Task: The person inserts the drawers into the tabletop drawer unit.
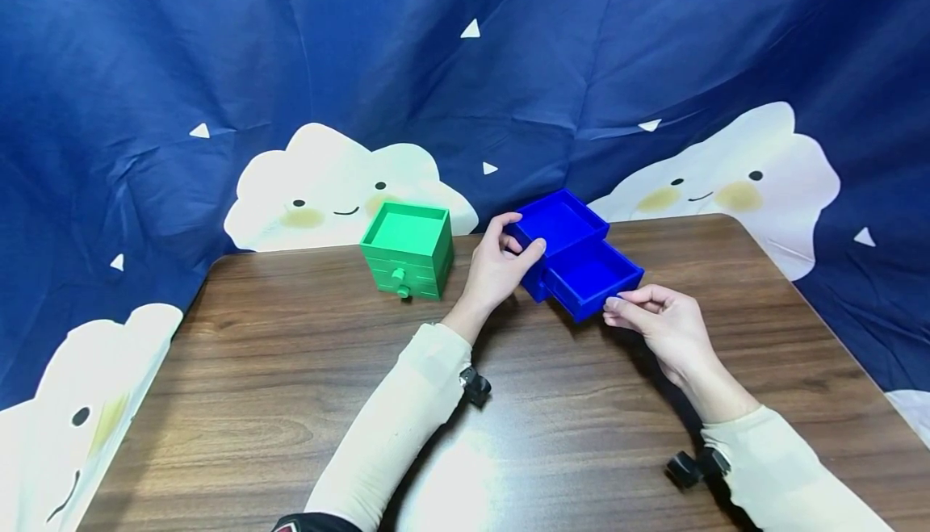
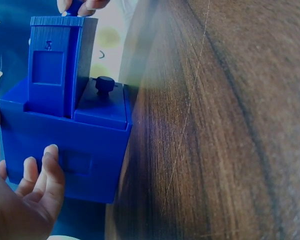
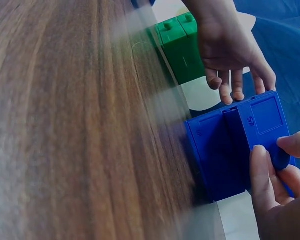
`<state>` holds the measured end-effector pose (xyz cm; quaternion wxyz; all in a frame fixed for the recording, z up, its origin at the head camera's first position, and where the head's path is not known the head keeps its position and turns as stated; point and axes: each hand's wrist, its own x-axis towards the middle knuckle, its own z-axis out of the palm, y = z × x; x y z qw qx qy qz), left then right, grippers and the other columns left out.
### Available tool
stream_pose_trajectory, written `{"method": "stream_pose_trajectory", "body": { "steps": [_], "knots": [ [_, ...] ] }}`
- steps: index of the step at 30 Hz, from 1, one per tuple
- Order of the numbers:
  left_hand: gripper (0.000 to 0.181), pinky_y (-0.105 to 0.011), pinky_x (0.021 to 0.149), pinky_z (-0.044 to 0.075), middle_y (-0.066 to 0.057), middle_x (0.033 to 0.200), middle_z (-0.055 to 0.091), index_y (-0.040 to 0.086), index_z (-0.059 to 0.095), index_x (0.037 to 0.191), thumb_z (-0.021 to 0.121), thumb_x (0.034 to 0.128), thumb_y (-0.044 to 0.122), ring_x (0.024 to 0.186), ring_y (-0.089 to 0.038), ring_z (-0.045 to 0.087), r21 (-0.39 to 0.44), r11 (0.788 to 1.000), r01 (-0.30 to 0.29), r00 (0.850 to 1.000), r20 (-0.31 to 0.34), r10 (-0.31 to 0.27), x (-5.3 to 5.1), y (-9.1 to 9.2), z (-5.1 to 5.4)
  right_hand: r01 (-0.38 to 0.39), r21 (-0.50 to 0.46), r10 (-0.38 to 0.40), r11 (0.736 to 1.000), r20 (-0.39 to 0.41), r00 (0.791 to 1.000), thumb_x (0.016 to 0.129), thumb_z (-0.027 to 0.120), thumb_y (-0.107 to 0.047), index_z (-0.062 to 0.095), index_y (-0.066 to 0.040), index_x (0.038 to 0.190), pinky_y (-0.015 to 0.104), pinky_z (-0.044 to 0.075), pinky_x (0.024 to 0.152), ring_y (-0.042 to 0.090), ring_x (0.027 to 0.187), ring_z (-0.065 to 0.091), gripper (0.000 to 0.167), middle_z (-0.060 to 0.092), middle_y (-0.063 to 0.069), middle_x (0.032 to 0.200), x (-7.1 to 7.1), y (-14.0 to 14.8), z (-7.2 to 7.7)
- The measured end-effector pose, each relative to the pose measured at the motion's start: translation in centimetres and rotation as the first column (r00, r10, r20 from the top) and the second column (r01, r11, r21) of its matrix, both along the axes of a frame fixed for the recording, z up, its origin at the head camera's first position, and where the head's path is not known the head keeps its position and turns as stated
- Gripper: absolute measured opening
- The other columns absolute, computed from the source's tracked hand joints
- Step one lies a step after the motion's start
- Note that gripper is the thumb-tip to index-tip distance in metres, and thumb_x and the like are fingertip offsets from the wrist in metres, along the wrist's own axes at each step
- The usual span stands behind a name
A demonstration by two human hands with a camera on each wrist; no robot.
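Observation:
A small blue drawer box (image 1: 536, 274) stands near the back of the table with its upper drawer (image 1: 592, 270) pulled well out. No contents show inside that drawer. My left hand (image 1: 497, 270) grips the box, thumb at the top front edge and fingers along the left side. At the drawer's front, my right hand (image 1: 668, 332) pinches the round knob (image 3: 280, 159) between thumb and fingers. Below, the lower drawer with its own knob (image 2: 104, 85) sits pushed in, as the left wrist view shows.
A green drawer box (image 1: 407, 249) with two front knobs stands left of the blue one, its drawers pushed in. Both rest on a brown wooden table (image 1: 305, 403). Behind the table's far edge hangs a blue curtain (image 1: 508, 72) with white clouds.

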<state>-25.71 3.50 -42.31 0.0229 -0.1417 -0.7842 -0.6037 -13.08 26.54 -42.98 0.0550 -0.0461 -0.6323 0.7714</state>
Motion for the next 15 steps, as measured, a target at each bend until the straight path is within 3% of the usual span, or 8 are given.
{"method": "stream_pose_trajectory", "body": {
  "steps": [15],
  "knots": [
    [0.057,-0.021,0.070,0.048,-0.013,0.100,0.063,0.018,0.058,0.145,0.079,0.0957,0.035,0.085,-0.028,0.065,0.018,1.000,0.011,1.000,0.006,-0.011,0.04,-0.04,-0.04,0.001,0.011,-0.001,1.000,-0.004,1.000,0.098,0.070,0.010,0.075,0.000,0.093,0.031,0.067,0.076,0.014,0.074,0.081,0.012,0.082,0.005,0.085,-0.28,-0.27,-0.11]
  ]
}}
